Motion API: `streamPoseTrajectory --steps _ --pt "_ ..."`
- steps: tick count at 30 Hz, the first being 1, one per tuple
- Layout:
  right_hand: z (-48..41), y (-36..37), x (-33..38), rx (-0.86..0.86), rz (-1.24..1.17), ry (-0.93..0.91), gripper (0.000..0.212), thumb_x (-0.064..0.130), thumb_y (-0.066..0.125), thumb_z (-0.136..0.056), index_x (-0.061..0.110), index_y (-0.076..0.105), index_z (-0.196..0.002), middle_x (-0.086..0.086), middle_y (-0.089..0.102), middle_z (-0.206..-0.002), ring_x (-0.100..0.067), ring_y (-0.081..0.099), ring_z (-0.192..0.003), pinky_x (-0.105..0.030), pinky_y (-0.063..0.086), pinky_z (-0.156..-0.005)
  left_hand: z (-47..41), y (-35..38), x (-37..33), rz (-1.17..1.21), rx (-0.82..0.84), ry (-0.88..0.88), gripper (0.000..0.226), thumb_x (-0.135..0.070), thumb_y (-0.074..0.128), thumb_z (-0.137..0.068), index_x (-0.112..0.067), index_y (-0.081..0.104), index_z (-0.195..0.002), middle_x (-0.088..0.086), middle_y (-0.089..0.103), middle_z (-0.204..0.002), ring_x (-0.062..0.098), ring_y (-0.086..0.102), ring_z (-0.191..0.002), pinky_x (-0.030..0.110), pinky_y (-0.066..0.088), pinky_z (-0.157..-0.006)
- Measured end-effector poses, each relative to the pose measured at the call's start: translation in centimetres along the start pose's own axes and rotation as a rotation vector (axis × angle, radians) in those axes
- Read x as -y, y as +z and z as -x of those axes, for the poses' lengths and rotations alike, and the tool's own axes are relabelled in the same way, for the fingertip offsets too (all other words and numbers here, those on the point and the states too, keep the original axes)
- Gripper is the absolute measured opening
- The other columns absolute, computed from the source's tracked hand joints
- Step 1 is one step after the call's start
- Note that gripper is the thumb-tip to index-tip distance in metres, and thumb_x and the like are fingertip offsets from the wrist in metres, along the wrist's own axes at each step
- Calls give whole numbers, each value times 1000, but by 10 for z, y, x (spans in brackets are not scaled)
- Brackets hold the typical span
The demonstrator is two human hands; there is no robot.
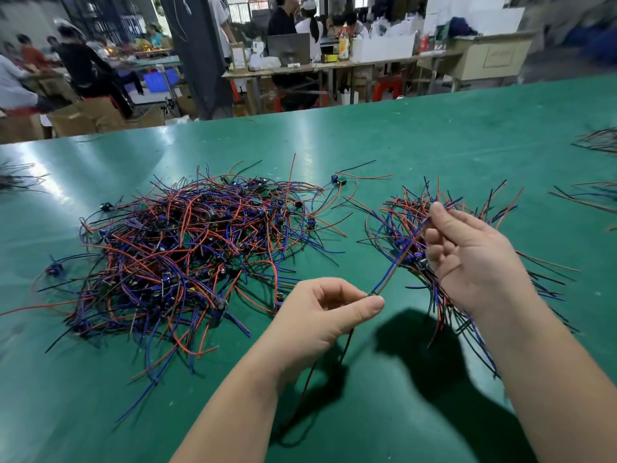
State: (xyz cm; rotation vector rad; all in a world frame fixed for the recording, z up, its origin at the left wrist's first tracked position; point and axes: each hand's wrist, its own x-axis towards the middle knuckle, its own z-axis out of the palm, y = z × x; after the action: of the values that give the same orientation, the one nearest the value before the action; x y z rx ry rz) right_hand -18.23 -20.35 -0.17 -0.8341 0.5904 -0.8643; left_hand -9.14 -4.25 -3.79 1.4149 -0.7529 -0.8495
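Observation:
A big tangled pile of red, blue and black wires with small components point(187, 248) lies on the green table point(434, 135) at the left. A smaller bundle of the same wires point(400, 222) lies to the right, partly behind my right hand. My left hand point(320, 312) pinches the near end of a blue and red wire pair point(397, 259) between thumb and forefinger; black and red leads hang below it. My right hand point(467, 255) pinches the far end of that pair, stretched above the table, and a small blue component sits against its curled fingers.
A single wired component point(337, 179) lies apart beyond the big pile. More wire bundles lie at the right edge point(597, 142) and the left edge point(16, 178). Beyond the table's far edge stand work benches, boxes and several people.

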Motion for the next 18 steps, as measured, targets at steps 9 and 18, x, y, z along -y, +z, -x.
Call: streamPoseTrajectory --steps 9,18 --pt "-2 0 -13 6 109 -86 14 12 63 -89 17 58 -76 3 59 -49 -7 57 -42 -13 38 -36 4 -8 -1 -80 260 -119 27 -32 73 -75 -19 74 -98 -1 50 -70 9 39 -62 13 29 -54" --pt "-4 1 -25 66 127 68 14 15 42 -101 13 51 -91 -4 62 -56 -8 56 -42 -14 41 -39 6 -10 -7 294 282 -4 23 -35 87 -62 -27 71 -78 -7 60 -63 6 54 -55 17 44 -56"
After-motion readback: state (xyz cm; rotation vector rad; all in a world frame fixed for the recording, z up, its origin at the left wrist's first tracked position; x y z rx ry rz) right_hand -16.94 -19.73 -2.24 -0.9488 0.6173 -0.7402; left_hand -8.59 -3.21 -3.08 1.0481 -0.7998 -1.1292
